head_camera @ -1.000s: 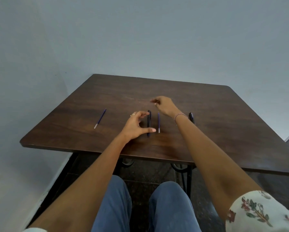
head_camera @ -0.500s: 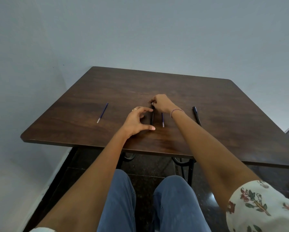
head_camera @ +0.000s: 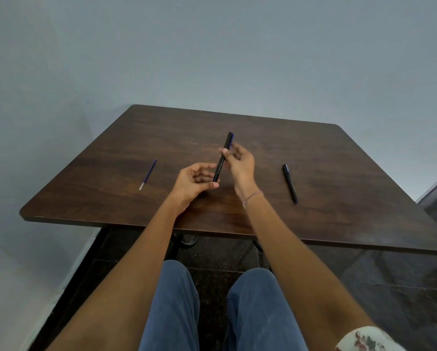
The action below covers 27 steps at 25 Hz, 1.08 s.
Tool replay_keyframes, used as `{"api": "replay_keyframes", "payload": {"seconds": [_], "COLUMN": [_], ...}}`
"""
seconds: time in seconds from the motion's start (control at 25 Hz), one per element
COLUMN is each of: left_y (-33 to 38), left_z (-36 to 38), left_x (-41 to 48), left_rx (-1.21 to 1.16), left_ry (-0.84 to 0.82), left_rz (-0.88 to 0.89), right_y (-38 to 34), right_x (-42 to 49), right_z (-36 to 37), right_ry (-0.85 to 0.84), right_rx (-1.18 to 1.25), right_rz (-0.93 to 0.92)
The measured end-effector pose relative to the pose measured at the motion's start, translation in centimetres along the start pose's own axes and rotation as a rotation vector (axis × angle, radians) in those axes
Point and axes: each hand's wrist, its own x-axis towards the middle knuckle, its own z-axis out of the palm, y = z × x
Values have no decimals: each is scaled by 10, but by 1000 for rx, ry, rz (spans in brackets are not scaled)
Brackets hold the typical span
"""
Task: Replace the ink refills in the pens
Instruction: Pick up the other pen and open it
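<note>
Pinching black pen (head_camera: 223, 158) aloft, right hand (head_camera: 240, 163); left hand (head_camera: 194, 181) open, cupped just beneath.

The black pen barrel (head_camera: 223, 158), which half a second ago lay flat on the table (head_camera: 339, 188) under both hands, is now off the surface and tilted, its far end raised away from the person; the right hand (head_camera: 240, 163) pinches it near mid-length between thumb and fingertips. The left hand (head_camera: 194, 181), earlier pressed down beside the barrel, has lifted and turned palm-up, fingers loosely curled, at the barrel's lower end. The loose blue refill that lay just right of the barrel is gone from that spot; a blue edge shows at the barrel's top end.
</note>
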Motion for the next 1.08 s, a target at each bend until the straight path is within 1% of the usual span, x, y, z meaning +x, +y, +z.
{"api": "replay_keyframes", "payload": {"seconds": [0.16,0.2,0.28,0.32,0.4,0.56,0.72,0.88,1.0,1.08], "left_y": [0,0,2,3,5,5,3,-1,-1,0], "left_z": [-1,-1,-2,-5,-11,-15,-16,-21,-22,-20], "left_x": [2,3,6,8,10,10,12,14,12,12], "left_rx": [-2,-37,-187,-285,-456,-605,-631,-534,-528,-532], "left_ry": [17,47,146,187,214,156,71,45,93,176], "left_rz": [31,29,-17,-46,-87,-104,-81,-56,-51,-35], "right_y": [18,18,21,25,31,34,34,30,27,23], "right_x": [-21,-23,-29,-33,-41,-44,-42,-41,-39,-38], "right_z": [12,13,12,12,12,14,10,5,2,1], "right_ry": [11,9,-17,-50,-139,-301,-485,-604,-672,-724], "right_rx": [88,114,130,119,75,37,76,124,93,49], "right_rz": [-9,-19,-30,-24,-21,1,102,146,194,230]}}
